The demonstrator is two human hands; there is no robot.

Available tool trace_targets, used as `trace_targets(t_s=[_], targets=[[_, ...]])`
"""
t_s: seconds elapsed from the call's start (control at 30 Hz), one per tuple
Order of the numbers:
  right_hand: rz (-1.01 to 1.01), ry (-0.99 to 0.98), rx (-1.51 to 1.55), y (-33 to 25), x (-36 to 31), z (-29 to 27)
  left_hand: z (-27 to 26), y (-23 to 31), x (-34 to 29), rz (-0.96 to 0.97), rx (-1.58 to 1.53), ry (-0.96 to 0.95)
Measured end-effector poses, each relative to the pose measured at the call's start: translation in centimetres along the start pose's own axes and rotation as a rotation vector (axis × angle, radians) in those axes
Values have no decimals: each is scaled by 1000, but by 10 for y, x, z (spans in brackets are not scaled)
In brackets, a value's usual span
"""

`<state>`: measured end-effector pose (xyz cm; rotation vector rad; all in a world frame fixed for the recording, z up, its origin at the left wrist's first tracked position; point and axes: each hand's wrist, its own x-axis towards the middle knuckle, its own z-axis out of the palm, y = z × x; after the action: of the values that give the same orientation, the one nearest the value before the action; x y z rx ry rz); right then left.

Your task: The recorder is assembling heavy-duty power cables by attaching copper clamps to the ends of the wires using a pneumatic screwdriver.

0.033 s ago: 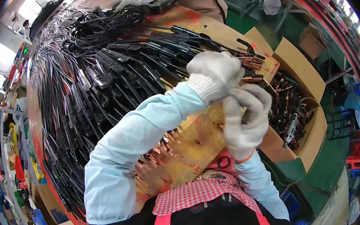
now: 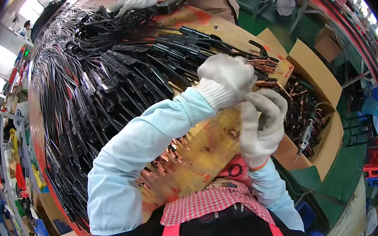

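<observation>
My left hand (image 2: 225, 79), in a white knit glove, is closed above the right part of the work table (image 2: 216, 154). My right hand (image 2: 263, 121), gloved too, sits just below it with fingers curled toward the thumb. Whatever lies between the fingers of either hand is hidden. Beyond my left hand are black-handled pieces with copper-coloured jaws (image 2: 264, 64). A broad fan of black handles with cables (image 2: 106, 80) covers the left and far table. Copper-coloured ends (image 2: 168, 159) show beneath my left forearm.
An open cardboard box (image 2: 332, 144) at the right holds dark and copper-coloured parts, with a grey power screwdriver (image 2: 307, 135) on top. A co-worker's gloved hand (image 2: 137, 1) rests over bundled cables at the far side. Shelving (image 2: 7, 183) stands at the left.
My right hand has shifted slightly to the right. My left hand stays nearly in place, still closed. The co-worker's gloved hand has moved a little left over the cables.
</observation>
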<state>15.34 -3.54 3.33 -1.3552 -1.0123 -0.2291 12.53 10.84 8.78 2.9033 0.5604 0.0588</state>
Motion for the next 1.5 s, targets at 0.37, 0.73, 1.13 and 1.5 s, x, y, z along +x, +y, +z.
trace_targets(t_s=[0.37, 0.73, 1.13, 1.5], targets=[[344, -270, -72, 49, -35, -6, 23, -25, -46, 250, 161, -393], [394, -469, -51, 72, -11, 25, 55, -89, -84, 211, 370, -79], [1432, -498, 908, 41, 20, 67, 14, -64, -62, 17, -224, -52], [243, -1318, 445, 82, 34, 91, 24, -31, -95, 733, 53, 345]])
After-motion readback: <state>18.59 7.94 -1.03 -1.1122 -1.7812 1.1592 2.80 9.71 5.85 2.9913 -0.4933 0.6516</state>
